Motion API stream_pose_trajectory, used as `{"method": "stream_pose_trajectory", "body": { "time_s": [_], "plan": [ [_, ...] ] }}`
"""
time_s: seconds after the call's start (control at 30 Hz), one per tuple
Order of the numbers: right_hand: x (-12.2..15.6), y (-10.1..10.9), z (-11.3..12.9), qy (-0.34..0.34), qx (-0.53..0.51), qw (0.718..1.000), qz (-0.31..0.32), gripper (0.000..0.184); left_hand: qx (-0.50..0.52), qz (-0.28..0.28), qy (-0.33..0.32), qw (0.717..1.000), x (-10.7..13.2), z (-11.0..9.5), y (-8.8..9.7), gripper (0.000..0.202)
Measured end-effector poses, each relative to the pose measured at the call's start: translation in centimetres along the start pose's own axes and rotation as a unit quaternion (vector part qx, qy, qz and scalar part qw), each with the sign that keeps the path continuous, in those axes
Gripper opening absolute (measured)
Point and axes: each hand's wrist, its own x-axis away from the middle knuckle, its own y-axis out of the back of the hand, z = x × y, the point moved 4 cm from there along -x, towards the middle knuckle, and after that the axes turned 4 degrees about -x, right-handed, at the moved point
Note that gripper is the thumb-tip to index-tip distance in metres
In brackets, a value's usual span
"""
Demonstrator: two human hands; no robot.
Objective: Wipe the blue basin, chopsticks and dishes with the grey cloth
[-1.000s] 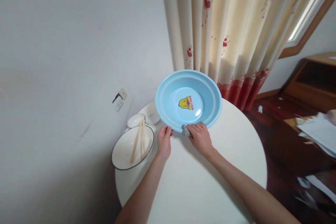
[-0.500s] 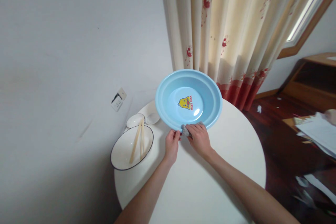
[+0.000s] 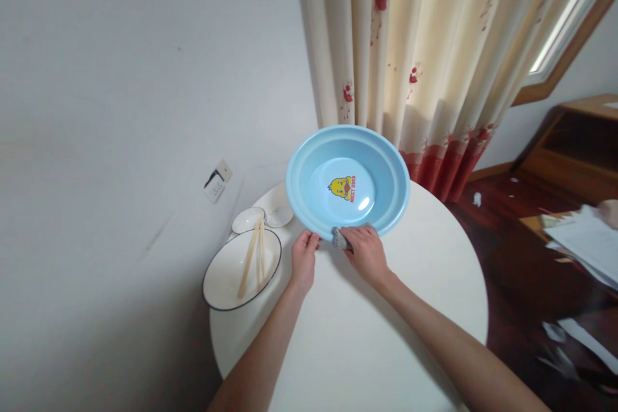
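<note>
A light blue plastic basin (image 3: 318, 188) with a yellow duck print on its bottom is at the far side of the round white table (image 3: 347, 341), its inside facing me. My left hand (image 3: 304, 261) pinches the basin's near rim, left of centre. To its right, my right hand (image 3: 367, 251) is closed over a grey cloth (image 3: 340, 238) and presses it around the same rim. Part of the cloth is hidden under the fingers.
Left of the basin, a white dark-rimmed bowl (image 3: 224, 270) holds several wooden chopsticks (image 3: 253, 257). Behind it lie two small white dishes (image 3: 248, 220). A wall socket (image 3: 215, 190) with a black plug is beside the table. Patterned curtains (image 3: 410, 26) hang behind the basin.
My left hand has slid a little to the left along the basin's rim, away from the right hand. The right hand and the cloth stay in nearly the same place.
</note>
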Motion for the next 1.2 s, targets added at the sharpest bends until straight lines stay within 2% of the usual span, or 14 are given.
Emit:
{"method": "stream_pose_trajectory", "body": {
  "time_s": [0.13, 0.3, 0.37, 0.53, 0.6, 0.9, 1.07, 1.2],
  "plan": [
    [0.0, -0.2, -0.2, 0.004, 0.005, 1.0, 0.005, 0.037, 0.034, -0.026, 0.002, 0.999, -0.6, -0.5, 0.8, 0.032],
    [0.1, -0.2, -0.5, 0.003, 0.005, 1.0, -0.001, 0.038, 0.03, -0.041, -0.005, 0.999, -0.3, -0.2, 0.5, 0.037],
    [0.2, -0.1, -0.4, 0.0, 0.003, 1.0, -0.006, 0.037, 0.023, -0.027, 0.0, 0.999, 0.1, 0.2, 0.0, 0.037],
    [0.1, 0.0, -0.1, -0.005, -0.002, 1.0, -0.012, 0.036, -0.009, 0.054, 0.005, 0.998, 1.3, 0.8, -1.8, 0.033],
    [0.2, 0.0, -0.1, -0.003, -0.004, 1.0, -0.012, 0.035, -0.016, 0.066, 0.001, 0.998, 1.6, 1.1, -2.1, 0.032],
    [0.1, -0.4, -0.1, 0.0, 0.007, 1.0, -0.004, 0.035, -0.02, 0.057, 0.006, 0.998, 1.1, 1.9, -1.7, 0.029],
    [-0.1, -0.2, 0.0, 0.003, 0.015, 1.0, -0.001, 0.035, -0.004, 0.042, 0.014, 0.999, 0.5, 1.4, -1.2, 0.032],
    [-0.1, 0.1, 0.3, 0.011, 0.017, 1.0, 0.0, 0.034, 0.051, 0.003, 0.022, 0.998, -0.2, 0.5, -0.2, 0.034]
  ]
}}
